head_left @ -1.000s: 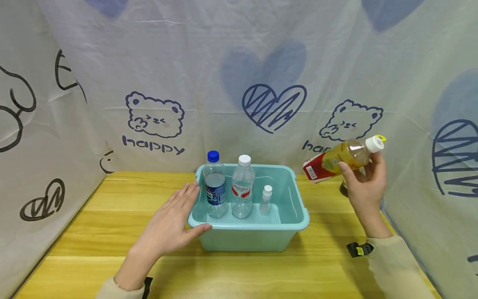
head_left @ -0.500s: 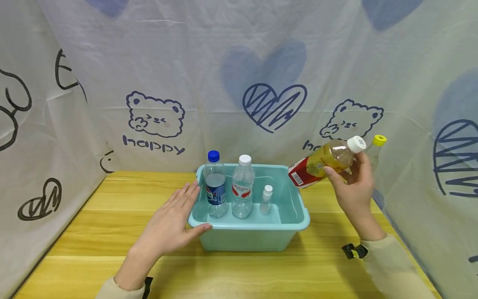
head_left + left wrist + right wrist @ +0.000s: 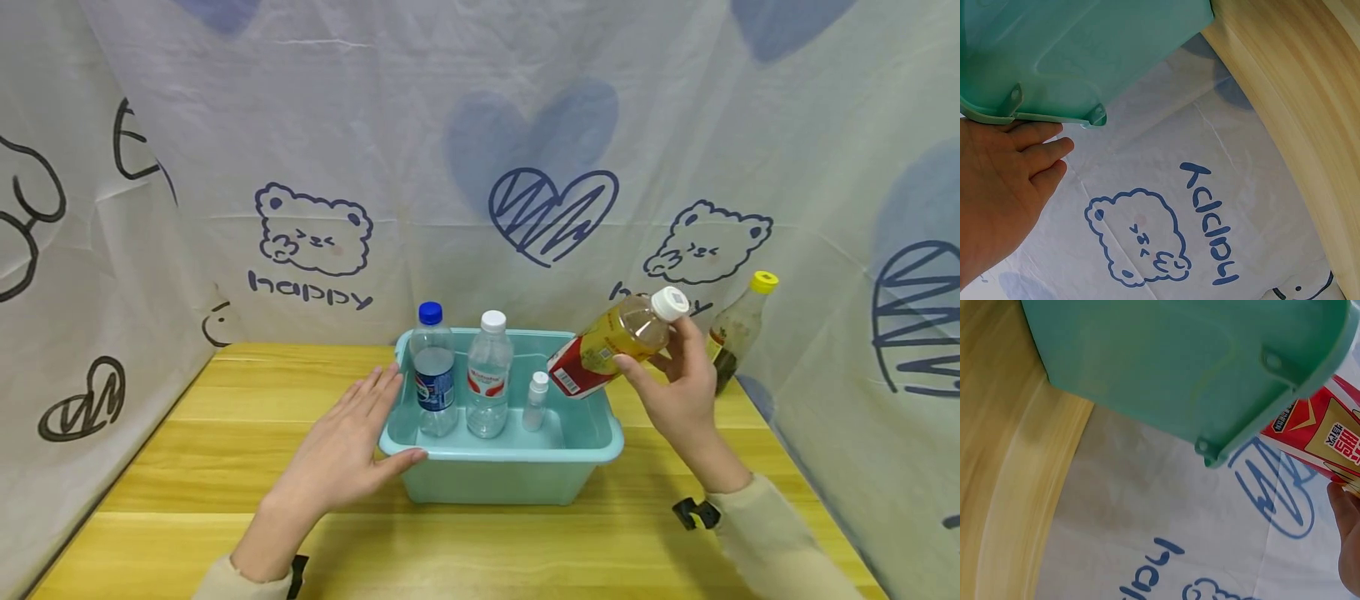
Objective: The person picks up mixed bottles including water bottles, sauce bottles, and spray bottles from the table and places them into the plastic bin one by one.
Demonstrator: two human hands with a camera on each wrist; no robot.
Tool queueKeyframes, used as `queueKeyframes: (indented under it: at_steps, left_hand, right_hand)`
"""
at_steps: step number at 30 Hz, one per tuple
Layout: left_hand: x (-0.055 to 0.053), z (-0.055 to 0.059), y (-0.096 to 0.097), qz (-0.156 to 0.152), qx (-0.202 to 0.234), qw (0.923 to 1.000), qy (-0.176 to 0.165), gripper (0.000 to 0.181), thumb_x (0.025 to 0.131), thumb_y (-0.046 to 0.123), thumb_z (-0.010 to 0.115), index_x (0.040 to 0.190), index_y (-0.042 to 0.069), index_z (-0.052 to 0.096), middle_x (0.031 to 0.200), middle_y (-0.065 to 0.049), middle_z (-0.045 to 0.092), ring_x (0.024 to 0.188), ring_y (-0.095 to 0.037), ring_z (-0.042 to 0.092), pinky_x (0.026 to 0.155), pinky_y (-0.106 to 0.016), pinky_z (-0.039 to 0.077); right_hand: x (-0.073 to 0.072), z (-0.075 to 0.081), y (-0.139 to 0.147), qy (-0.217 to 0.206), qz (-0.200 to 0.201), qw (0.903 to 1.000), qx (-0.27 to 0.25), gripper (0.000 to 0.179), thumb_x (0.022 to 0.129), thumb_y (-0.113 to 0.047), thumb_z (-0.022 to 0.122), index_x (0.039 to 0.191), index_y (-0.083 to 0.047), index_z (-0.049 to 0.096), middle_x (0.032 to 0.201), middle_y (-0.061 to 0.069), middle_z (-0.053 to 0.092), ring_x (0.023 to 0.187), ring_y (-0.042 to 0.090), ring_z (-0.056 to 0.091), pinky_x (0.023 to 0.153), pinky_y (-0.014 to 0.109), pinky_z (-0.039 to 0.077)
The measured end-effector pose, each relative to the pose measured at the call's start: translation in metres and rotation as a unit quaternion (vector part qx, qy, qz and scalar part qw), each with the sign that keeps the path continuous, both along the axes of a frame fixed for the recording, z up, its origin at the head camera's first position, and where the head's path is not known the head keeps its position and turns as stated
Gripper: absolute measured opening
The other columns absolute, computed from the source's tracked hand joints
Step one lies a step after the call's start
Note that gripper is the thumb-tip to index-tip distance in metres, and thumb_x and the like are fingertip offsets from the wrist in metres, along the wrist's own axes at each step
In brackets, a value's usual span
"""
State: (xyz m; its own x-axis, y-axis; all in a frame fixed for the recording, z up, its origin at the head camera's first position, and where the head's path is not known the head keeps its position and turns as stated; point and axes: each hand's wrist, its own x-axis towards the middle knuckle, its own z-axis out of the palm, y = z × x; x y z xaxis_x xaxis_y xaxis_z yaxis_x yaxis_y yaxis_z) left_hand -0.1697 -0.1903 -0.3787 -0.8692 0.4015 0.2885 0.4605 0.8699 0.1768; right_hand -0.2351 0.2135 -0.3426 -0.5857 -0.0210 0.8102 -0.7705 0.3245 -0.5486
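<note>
My right hand (image 3: 678, 400) grips a tilted plastic bottle (image 3: 600, 350) with a white cap and a red-and-yellow label; its base hangs over the right side of a teal plastic bin (image 3: 510, 456). In the right wrist view the bottle's red label (image 3: 1310, 425) shows beside the bin's rim. My left hand (image 3: 330, 454) rests on the bin's left rim with its fingers straight. Inside the bin stand a blue-capped bottle (image 3: 433, 392), a white-capped clear bottle (image 3: 487, 383) with a red-and-white label, and a small white-capped bottle (image 3: 535, 404).
A yellow-capped bottle (image 3: 738, 329) with dark liquid stands on the wooden table (image 3: 247, 392) at the back right, partly behind my right hand. A patterned cloth (image 3: 420, 125) hangs behind the table and along both sides.
My right hand has carried the tilted bottle leftward, from the right of the bin to over its right side. The yellow-capped bottle has come into view behind it. My left hand stays put.
</note>
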Motion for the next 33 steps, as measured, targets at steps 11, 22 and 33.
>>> queueKeyframes:
  at_steps: [11, 22, 33]
  left_hand:
    - [0.001, 0.002, 0.001, 0.002, 0.000, 1.0000, -0.008, 0.100, 0.097, 0.072, 0.053, 0.163, 0.000, 0.028, 0.171, -0.015, 0.025, 0.157, -0.036, 0.025, 0.127, -0.051, 0.026]
    - [0.001, 0.001, 0.001, 0.003, 0.000, 1.0000, -0.007, 0.101, 0.096, 0.072, 0.053, 0.163, 0.000, 0.028, 0.170, -0.016, 0.026, 0.156, -0.037, 0.026, 0.127, -0.051, 0.027]
    - [0.001, 0.002, 0.001, 0.003, 0.001, 1.0000, -0.009, 0.101, 0.097, 0.072, 0.053, 0.163, 0.000, 0.028, 0.170, -0.016, 0.024, 0.156, -0.037, 0.026, 0.127, -0.051, 0.026]
  right_hand:
    - [0.003, -0.006, -0.016, 0.010, 0.059, 0.9980, 0.019, 0.076, 0.088, -0.025, 0.086, 0.145, 0.007, 0.049, 0.139, 0.017, 0.060, 0.123, 0.014, 0.064, 0.095, 0.021, 0.058]
    - [0.009, -0.011, -0.040, 0.008, 0.122, 0.9905, 0.064, 0.076, 0.089, -0.034, 0.084, 0.144, 0.008, 0.050, 0.144, 0.023, 0.058, 0.128, 0.018, 0.061, 0.096, 0.028, 0.059]
    - [0.019, -0.007, -0.064, -0.028, 0.131, 0.9822, 0.131, 0.088, 0.069, 0.007, 0.090, 0.146, 0.000, 0.048, 0.137, 0.017, 0.057, 0.122, 0.021, 0.060, 0.092, 0.032, 0.062]
